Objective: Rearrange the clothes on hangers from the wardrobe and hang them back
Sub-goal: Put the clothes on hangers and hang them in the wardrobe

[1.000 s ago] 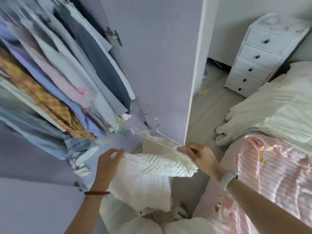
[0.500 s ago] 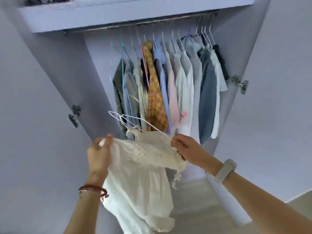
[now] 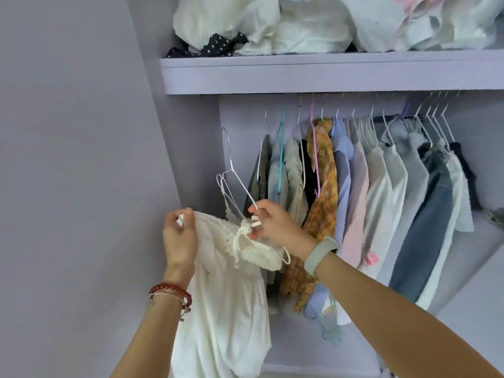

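Note:
A white dress (image 3: pixel 226 290) with a knitted top hangs from a white wire hanger (image 3: pixel 234 173) in front of the open wardrobe. My left hand (image 3: pixel 180 236) grips the dress and the hanger's left end. My right hand (image 3: pixel 275 225) pinches the hanger's right arm together with the knitted top and its drawstring. The hanger's hook points up, below the rail and left of the hanging clothes. Several garments hang in a row on the rail (image 3: pixel 387 118), among them an orange plaid shirt (image 3: pixel 321 203), a pink shirt (image 3: pixel 354 214) and a denim piece (image 3: pixel 425 230).
A lilac shelf (image 3: pixel 300 72) above the rail carries white bundles (image 3: pixel 300 23) and a dark dotted cloth (image 3: pixel 215 45). The lilac wardrobe wall (image 3: pixel 81 159) stands at the left. A pale green hanger (image 3: pixel 331 326) dangles low under the clothes. The rail stretch left of the garments is bare.
My view swung from the bed and floor up to the wardrobe interior. Both hands lifted the dress on its hanger toward the rail's left side, and the right hand shifted along the hanger.

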The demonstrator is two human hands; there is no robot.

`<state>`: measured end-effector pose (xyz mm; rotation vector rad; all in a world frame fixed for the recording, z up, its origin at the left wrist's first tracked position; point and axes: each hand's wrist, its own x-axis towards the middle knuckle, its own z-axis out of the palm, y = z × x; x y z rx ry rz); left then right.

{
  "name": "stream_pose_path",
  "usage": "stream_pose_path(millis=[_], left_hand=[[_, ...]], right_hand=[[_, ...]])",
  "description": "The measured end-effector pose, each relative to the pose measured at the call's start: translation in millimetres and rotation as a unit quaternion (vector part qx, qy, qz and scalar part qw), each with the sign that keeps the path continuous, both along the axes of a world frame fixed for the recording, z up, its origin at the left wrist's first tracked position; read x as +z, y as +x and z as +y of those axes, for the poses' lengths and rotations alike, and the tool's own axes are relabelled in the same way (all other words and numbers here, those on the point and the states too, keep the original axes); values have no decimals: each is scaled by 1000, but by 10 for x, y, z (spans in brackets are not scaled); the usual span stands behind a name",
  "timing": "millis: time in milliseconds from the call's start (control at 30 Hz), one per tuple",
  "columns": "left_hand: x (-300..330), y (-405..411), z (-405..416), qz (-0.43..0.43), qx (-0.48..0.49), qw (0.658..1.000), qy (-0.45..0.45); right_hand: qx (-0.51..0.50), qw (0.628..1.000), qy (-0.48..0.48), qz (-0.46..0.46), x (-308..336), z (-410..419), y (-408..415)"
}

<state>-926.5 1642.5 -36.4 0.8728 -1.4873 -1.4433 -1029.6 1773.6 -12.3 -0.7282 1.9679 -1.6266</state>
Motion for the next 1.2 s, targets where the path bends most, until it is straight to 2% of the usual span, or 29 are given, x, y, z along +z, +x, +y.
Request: stream_pose_path(millis=[100,233,333,433,633,733,900,1100,1200], left_hand=[[14,-139,-134,10,11,1000,-13],[57,-411,-288,10,19,998,-53],[55,-699,-410,-4,19,997,-78],[33,-1052,-506,-20,16,997,-72],[-35,-1585,-529,-25,-32,997,-64],[-108,-1676,-614,-29,-39,998,-35],[-111,-1700,-827,-12,-8,1000,7],[70,-1994,-1101,56,22,998,6],[86,-2160,-1199,60,26,998,16]], right_hand=[[-31,998,-49,-8,-2,-363,-155],[-47,996,-56,54,-77,-786,-452],[-118,987,-92,53,-112,-967,-777],[-228,964,-118,68,-217,-928,-1077],[-327,925,-110,156,-567,-642,-1409],[-320,927,-95,172,-559,-666,-1439],[-211,960,-82,161,-345,-917,-1338],[-217,952,-116,182,-7,-1342,-1645],[-233,954,-111,151,43,-1479,-1904]])
